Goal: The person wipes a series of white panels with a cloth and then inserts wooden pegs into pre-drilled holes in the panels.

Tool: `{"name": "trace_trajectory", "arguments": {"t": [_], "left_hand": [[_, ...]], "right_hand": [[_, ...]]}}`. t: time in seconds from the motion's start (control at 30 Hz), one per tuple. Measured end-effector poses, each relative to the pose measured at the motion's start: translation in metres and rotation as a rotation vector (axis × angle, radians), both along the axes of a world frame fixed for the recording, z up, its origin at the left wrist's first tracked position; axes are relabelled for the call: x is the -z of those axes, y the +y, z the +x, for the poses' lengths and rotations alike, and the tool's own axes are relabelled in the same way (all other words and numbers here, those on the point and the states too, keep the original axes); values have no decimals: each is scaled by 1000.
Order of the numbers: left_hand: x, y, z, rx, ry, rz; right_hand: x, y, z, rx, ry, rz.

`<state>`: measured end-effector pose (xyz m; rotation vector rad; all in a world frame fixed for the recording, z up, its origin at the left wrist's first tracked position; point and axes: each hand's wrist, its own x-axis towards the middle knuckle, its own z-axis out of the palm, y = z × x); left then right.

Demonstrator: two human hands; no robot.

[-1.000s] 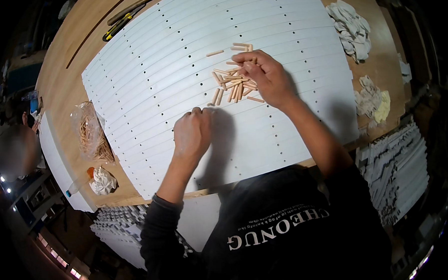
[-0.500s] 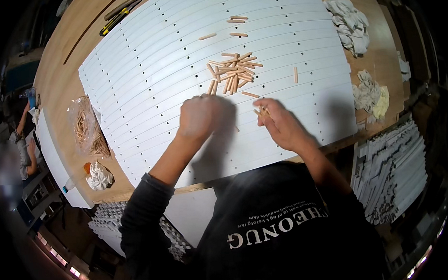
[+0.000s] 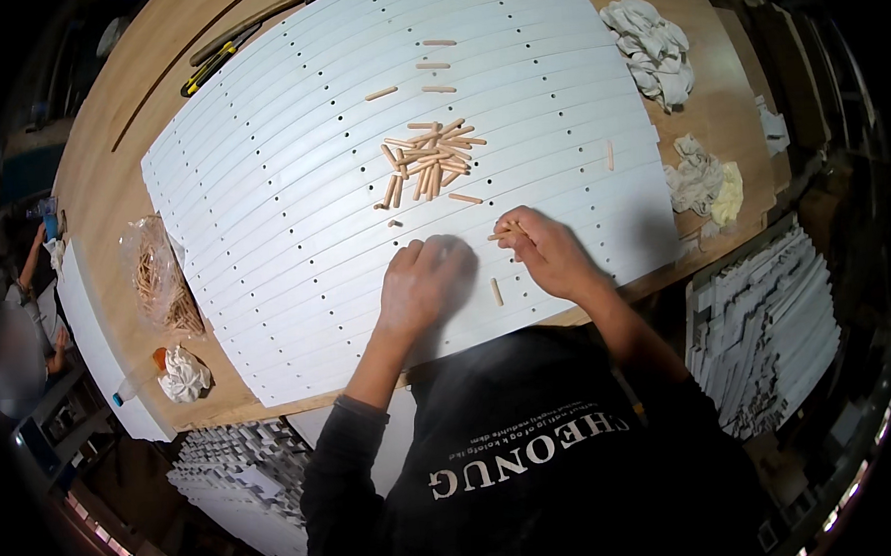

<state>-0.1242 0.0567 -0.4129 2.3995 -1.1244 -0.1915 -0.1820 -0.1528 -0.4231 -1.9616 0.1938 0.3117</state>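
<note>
Several slim white boards (image 3: 305,244) lie side by side on the table, with rows of small dark holes across them. A loose heap of wooden dowels (image 3: 430,159) lies on their middle. My right hand (image 3: 554,258) pinches a few dowels (image 3: 506,233) that stick out past its fingertips. Nearer me and to its left, my left hand (image 3: 418,289) is curled palm down on the boards; its fingertips are hidden and slightly blurred. A short dowel end (image 3: 394,224) shows just beyond it. Between my hands, closer to me, lies a single dowel (image 3: 496,292).
A clear bag of dowels (image 3: 159,281) and a crumpled white cloth (image 3: 184,375) lie at the left. A yellow-black cutter (image 3: 219,64) rests far left. Rags (image 3: 649,50) lie at the right. Stacked white strips (image 3: 761,334) stand below the table edge. Another person's arm (image 3: 32,258) shows far left.
My left hand has drawn back toward me, uncovering the short dowel end. The lone dowel at the right lies farther right across the hole row. The whole view has shifted slightly.
</note>
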Motion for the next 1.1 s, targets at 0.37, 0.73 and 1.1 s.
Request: {"name": "trace_trajectory", "arguments": {"t": [0.37,0.73,1.1], "left_hand": [[-79,-45,-19,-234,572,-666],[19,43,-23,-326,-78,-127],[5,42,17,-418,-27,58]], "right_hand": [[-5,-1,-22,120,23,42],[-15,-20,1,55,-70,-226],[-15,-26,49,-181,-289,-444]]}}
